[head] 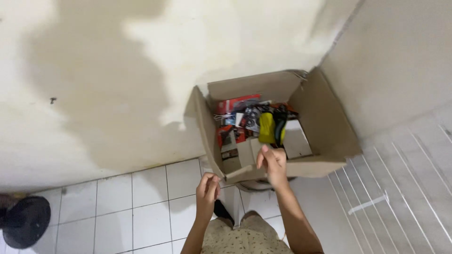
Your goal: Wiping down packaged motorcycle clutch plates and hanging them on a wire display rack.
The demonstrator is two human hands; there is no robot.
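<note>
Cardboard box stood open against the wall on white tiles, packed with a yellow tool and cartons. Left hand pinched the near flap's corner; right hand closed on its edge. Judged step: opening flaps; next calls for folding it outward.

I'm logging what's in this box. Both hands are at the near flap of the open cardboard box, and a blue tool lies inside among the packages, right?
Not quite: the tool inside the cardboard box is yellow, not blue, as the head view shows. The left hand and right hand are indeed at the near flap.

Open cardboard box against wall, yellow tool and red packages inside, left hand pinching corner flap, right hand on front flap, white tiled floor
</note>
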